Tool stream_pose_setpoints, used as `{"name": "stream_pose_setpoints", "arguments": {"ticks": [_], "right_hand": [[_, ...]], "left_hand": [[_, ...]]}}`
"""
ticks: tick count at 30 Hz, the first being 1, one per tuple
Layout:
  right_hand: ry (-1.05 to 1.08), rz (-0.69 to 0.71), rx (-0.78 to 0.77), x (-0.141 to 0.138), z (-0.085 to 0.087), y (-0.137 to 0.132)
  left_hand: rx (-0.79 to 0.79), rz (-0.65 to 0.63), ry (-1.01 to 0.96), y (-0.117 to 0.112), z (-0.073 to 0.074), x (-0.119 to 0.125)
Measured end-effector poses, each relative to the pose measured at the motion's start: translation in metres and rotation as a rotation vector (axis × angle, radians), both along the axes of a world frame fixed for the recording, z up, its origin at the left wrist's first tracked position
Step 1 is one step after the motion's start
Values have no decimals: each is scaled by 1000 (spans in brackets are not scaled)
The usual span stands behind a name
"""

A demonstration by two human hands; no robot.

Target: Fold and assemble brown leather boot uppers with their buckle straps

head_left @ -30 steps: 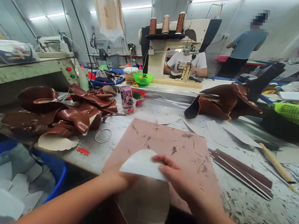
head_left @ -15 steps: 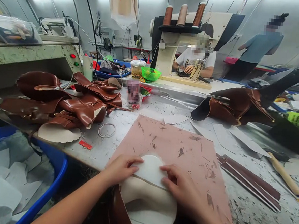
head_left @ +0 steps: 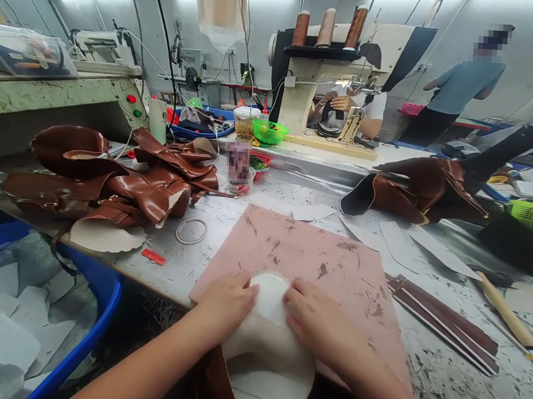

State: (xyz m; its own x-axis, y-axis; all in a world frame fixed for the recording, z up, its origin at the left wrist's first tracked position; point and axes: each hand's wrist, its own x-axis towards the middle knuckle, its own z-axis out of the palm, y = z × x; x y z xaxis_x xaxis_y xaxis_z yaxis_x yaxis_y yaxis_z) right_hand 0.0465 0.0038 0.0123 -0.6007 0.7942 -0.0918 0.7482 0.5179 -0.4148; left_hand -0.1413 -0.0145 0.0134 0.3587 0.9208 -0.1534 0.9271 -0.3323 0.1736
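Observation:
A brown leather boot upper [head_left: 218,374] with a cream lining [head_left: 267,377] lies at the front edge of the bench, its open side towards me. At its far end a rounded white stiffener piece [head_left: 269,296] sits against the lining. My left hand [head_left: 229,301] is closed on the left edge of this end, fingers curled over it. Opposite, my right hand [head_left: 310,316] grips the right edge in the same way. The fingers hide both edges, so I cannot tell how much of the grip is on the stiffener.
A pink mat [head_left: 291,243] lies under the work. Brown boot uppers [head_left: 150,186] are heaped at left, above a blue bin [head_left: 100,328] of white pieces. Brown strips [head_left: 444,322] and a wooden-handled tool [head_left: 508,310] lie right. A co-worker sits behind the sewing machine [head_left: 295,93].
Both hands have curled their fingers further over the edges of the white piece, covering more of it. Behind the machine, the co-worker's hands have risen with a black piece.

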Motion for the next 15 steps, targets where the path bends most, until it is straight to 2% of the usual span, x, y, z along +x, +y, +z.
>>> {"name": "stream_pose_setpoints", "arguments": {"ticks": [4,6,8,9,11,13,15], "right_hand": [[172,221,0,-29,-12,10],[129,315,-9,-39,-21,11],[79,358,-5,-42,-27,10],[70,362,4,-43,-29,9],[71,364,24,-42,-30,9],[95,367,31,-40,-31,10],[178,311,46,-36,-31,12]], "left_hand": [[-22,-1,-136,-6,0,-15],[-18,67,-202,-15,7,-26],[79,110,-203,-30,18,-31],[124,67,-194,-39,23,-30],[121,-145,-169,-57,29,-22],[-14,-396,-111,-71,31,-10],[-142,-535,-40,-73,34,-1]]}}
